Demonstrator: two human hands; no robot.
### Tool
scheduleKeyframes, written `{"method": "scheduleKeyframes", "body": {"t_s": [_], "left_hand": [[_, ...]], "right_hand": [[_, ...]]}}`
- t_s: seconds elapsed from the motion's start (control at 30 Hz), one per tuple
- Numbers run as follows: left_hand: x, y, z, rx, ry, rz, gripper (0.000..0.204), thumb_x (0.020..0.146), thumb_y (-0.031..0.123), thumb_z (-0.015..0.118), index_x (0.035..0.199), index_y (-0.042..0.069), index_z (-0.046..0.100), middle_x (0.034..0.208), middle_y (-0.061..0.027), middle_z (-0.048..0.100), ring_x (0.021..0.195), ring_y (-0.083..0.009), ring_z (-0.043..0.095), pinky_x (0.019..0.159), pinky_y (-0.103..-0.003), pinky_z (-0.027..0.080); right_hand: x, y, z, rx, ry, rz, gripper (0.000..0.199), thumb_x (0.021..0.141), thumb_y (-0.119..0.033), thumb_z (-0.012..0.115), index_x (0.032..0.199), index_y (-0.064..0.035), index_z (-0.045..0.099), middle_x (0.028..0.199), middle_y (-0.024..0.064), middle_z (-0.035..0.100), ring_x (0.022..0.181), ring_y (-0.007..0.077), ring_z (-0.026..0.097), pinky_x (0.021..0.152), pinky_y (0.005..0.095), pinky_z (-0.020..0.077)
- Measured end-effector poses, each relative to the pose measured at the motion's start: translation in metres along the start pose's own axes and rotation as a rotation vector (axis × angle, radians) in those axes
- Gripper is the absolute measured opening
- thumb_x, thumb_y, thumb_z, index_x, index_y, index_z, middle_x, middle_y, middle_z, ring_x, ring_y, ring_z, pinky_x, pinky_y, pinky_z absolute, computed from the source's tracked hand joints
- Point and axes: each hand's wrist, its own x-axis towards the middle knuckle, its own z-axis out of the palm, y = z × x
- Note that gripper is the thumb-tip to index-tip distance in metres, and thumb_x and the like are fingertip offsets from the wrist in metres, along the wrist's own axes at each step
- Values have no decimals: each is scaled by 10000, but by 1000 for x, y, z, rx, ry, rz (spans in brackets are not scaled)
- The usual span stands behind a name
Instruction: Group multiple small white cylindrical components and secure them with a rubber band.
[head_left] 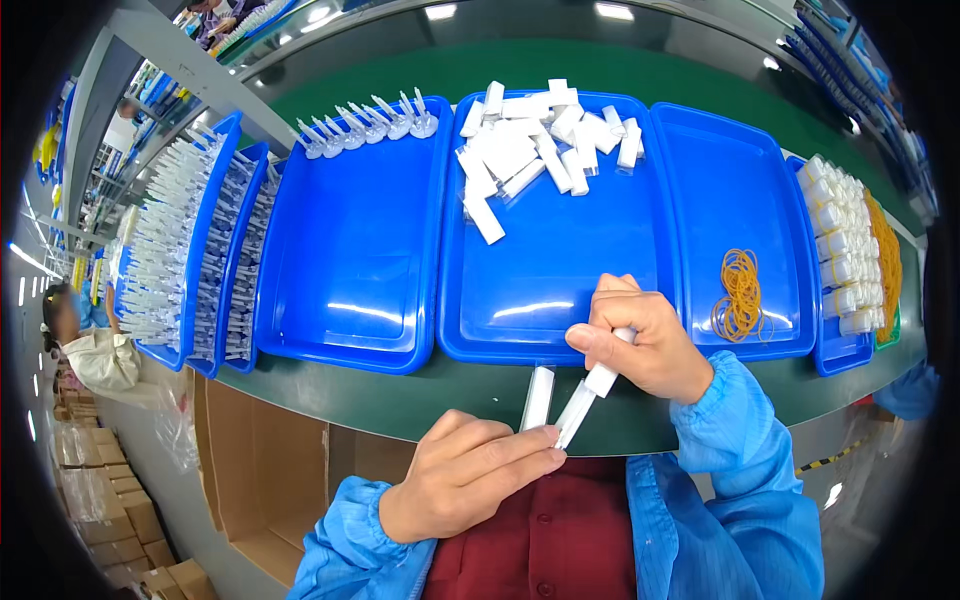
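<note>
While the right hand (645, 340), over the near rim of the middle tray (560, 270), grasps the upper end of a white stick (574, 413) between thumb and curled fingers, the left hand (465, 475), on the near side of that tray, pinches the stick's lower end with extended fingers. A white box (537, 398) lies between the tray and the left fingertips; whether they press it, I cannot tell. White packs (505, 150) heap in the tray's far half. Left of it, clear spikes (370, 128) stand in another tray (350, 240); right of it are orange bands (739, 295).
</note>
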Motion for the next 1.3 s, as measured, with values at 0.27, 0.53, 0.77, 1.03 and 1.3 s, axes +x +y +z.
{"method": "scheduleKeyframes", "body": {"t_s": [0.27,0.53,0.77,1.03,1.3], "left_hand": [[1,2,2,31,-11,-1,286,710,38,764,973,149,776,1107,3,744,724,-114,620,619,-261,377],[-6,-6,9,36,92,23,305,762,93,739,1067,95,727,1118,-107,673,813,-213,659,667,-304,469],[-12,-13,21,22,145,22,378,724,61,842,1056,96,664,1104,-117,652,839,-238,661,671,-343,504],[8,-24,16,-1504,-438,-928,810,861,170,778,1514,14,324,1388,-126,508,1211,-193,562,1001,-343,473],[45,7,37,-1443,-325,-1081,564,934,71,656,1431,-1,400,1320,-101,549,1244,-202,556,1035,-363,482]], "right_hand": [[-3,0,3,-58,-9,-49,323,918,-246,721,647,-110,610,648,-12,550,713,168,470,735,350,323],[-9,-6,18,-232,121,-184,280,871,-188,735,653,-98,584,644,25,462,710,215,449,735,371,326],[-17,-14,40,-227,255,-269,261,846,-178,764,675,-101,583,665,25,488,695,223,465,748,376,336],[-22,-26,36,-345,128,-478,293,887,-377,684,874,-86,658,882,45,576,917,250,548,876,427,388],[-58,-38,23,-535,191,-229,827,630,-335,820,1332,15,556,1319,158,604,1214,310,585,1037,463,450]]}}
